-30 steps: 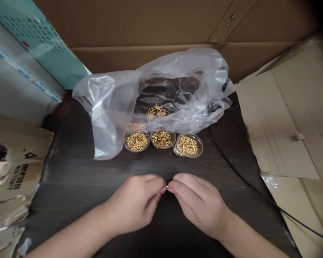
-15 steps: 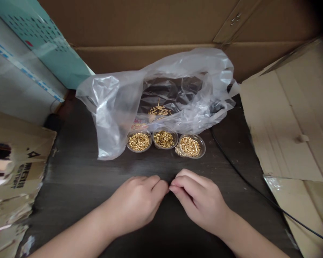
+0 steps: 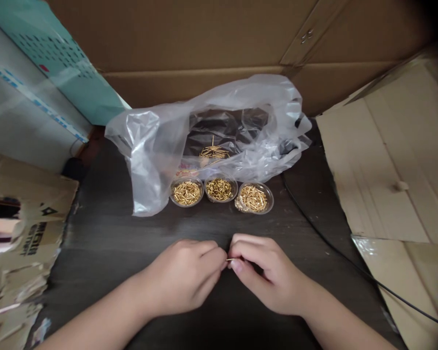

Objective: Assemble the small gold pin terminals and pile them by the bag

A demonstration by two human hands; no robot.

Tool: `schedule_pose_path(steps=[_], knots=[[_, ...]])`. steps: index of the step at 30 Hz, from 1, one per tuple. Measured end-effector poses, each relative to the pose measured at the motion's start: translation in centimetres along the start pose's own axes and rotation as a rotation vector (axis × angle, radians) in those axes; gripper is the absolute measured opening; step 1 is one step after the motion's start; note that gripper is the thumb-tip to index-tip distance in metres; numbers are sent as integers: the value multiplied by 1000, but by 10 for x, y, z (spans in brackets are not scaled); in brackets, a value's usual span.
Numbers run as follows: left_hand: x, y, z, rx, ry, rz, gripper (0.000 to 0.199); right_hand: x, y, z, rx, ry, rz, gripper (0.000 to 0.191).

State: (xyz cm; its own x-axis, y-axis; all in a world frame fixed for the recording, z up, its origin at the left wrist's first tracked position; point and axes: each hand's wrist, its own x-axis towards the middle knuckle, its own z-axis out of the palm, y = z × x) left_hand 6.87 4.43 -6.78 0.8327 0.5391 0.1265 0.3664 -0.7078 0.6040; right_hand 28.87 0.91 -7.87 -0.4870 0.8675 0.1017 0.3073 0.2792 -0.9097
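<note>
A thin gold-coloured pin (image 3: 230,259) lies crosswise between the two hands, low in the middle of the view and over a dark wood-grain tabletop (image 3: 105,262). The right hand (image 3: 270,274) pinches it closed between thumb and forefinger, with its other fingers curled beneath. The pin's free end reaches the left hand (image 3: 182,277), whose fingertips (image 3: 219,253) are touching it or just beside it; at this size you cannot tell whether they grip it. Both forearms come in from the lower corners, wrists low, hands turned toward each other. At twelve o'clock from the hands stand three clear plastic cups (image 3: 221,188) of gold pins, side by side, the rightmost with a crumpled edge. Behind them, a clear plastic bag (image 3: 149,160) holds a small loose heap of pins (image 3: 213,153), partly veiled by its folds. A pinkish label (image 3: 186,171) with red print shows through the plastic, but it cannot be read. At nine o'clock, torn cardboard (image 3: 32,228) bears black print, too creased and angled to make out. At eleven o'clock, a teal board (image 3: 62,63) shows rows of dark marks, cut off by the frame. A black cable (image 3: 332,238) runs toward four o'clock beside a cardboard sheet (image 3: 372,160).
</note>
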Motion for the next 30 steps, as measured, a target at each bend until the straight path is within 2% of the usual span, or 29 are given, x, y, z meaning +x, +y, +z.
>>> schedule_pose_path(steps=[4,14,23,30], knots=[[0,1,-1,-77,1,-6,21,0,-1,0,3,-2,-38,28],[1,-3,4,-59,33,-13,28,6,3,10,-38,115,-111,26],[2,-4,6,-86,39,-23,29,8,4,10,-52,107,-87,28],[2,-4,10,-54,91,3,31,7,3,12,-55,96,-98,27]])
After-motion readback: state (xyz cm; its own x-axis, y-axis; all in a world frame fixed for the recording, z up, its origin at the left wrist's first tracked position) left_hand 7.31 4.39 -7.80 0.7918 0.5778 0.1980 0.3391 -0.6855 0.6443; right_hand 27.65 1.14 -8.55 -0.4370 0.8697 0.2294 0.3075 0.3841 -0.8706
